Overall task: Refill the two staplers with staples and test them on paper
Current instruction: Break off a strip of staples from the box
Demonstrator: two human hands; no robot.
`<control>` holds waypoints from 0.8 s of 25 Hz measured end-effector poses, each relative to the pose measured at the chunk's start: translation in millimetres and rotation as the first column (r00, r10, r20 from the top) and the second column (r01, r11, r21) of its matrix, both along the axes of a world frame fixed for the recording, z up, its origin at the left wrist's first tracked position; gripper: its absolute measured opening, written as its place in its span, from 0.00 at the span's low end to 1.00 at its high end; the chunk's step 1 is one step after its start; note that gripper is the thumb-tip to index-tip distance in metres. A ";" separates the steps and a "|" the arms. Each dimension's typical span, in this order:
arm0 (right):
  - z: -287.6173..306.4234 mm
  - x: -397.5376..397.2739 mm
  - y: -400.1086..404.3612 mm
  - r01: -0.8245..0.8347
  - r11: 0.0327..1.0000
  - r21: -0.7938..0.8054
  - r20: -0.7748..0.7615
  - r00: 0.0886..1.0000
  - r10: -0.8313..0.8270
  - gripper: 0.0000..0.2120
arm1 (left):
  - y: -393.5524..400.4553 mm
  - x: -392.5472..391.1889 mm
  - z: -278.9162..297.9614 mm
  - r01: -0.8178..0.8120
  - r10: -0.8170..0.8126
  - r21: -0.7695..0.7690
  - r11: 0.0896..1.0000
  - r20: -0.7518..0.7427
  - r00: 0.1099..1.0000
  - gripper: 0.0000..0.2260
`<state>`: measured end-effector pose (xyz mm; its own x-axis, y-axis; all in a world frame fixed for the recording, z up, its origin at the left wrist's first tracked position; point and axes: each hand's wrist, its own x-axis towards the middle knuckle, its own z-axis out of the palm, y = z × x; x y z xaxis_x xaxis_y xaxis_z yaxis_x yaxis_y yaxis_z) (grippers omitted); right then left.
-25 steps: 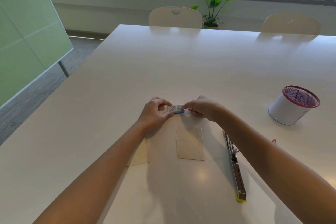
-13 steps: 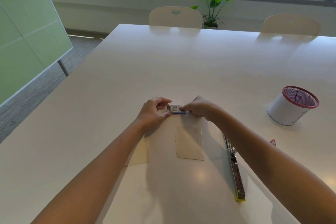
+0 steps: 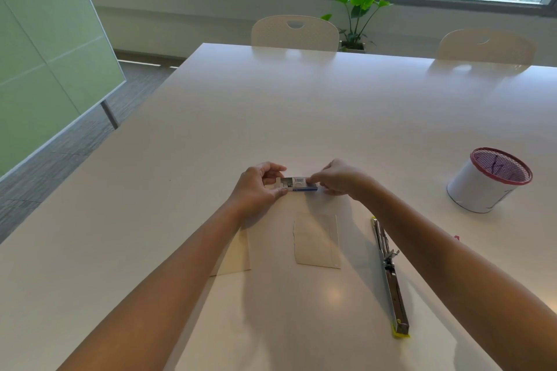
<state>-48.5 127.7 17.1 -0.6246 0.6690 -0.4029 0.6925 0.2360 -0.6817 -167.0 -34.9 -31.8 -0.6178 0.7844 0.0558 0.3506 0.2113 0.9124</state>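
Both hands pinch a small staple box just beyond the paper: the left hand at its opened flap end, the right hand clamped on the other end. Pulled too sharply, the staples could spill out and break apart. One stapler lies open right of the paper.

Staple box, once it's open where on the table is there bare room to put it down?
Bare table stretches beyond both hands toward the chairs, and left of the left hand. Crowded nearer: two paper pieces below the staple box, the opened stapler alongside, the mesh cup farther right.
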 end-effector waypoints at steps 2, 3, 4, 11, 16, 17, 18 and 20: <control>5.3 0.4 -6.6 -0.081 0.948 0.309 0.027 0.997 0.076 0.13 | -0.1 0.5 -0.3 -0.009 0.008 0.015 1.000 0.009 1.000 0.20; 8.8 -0.9 -12.7 -0.108 0.920 0.377 0.001 0.993 0.116 0.11 | -0.2 -0.1 -0.3 -0.007 0.007 0.020 1.000 0.012 1.000 0.20; 12.1 -3.1 -19.8 -0.131 0.913 0.386 -0.029 0.988 0.154 0.10 | -0.4 -0.6 0.0 -0.002 0.001 0.023 1.000 0.016 1.000 0.20; 19.7 -24.6 -46.1 -0.253 0.846 0.470 0.148 0.967 0.207 0.09 | -1.4 1.7 3.8 0.001 -0.002 0.026 1.000 0.030 1.000 0.19; 24.3 -36.1 -52.5 -0.286 0.809 0.513 0.237 0.953 0.187 0.14 | -2.9 3.3 4.1 -0.009 0.007 0.030 1.000 0.048 0.999 0.20; 24.7 -37.6 -53.4 -0.286 0.808 0.515 0.244 0.953 0.182 0.14 | -2.9 3.2 4.1 -0.007 0.006 0.030 1.000 0.049 0.999 0.20; 24.8 -38.9 -53.7 -0.282 0.810 0.513 0.248 0.953 0.175 0.14 | -2.5 3.2 4.1 -0.005 0.004 0.032 0.999 0.053 0.999 0.20; 25.5 -39.7 -54.7 -0.273 0.819 0.504 0.255 0.953 0.161 0.14 | -2.1 3.7 3.8 -0.006 0.003 0.037 0.999 0.064 0.998 0.19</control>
<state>-88.2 73.0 42.6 -0.7264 0.6696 -0.1549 0.6833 0.6796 -0.2667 -163.3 -37.0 -28.1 -0.6244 0.7798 0.0449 0.2902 0.1782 0.9402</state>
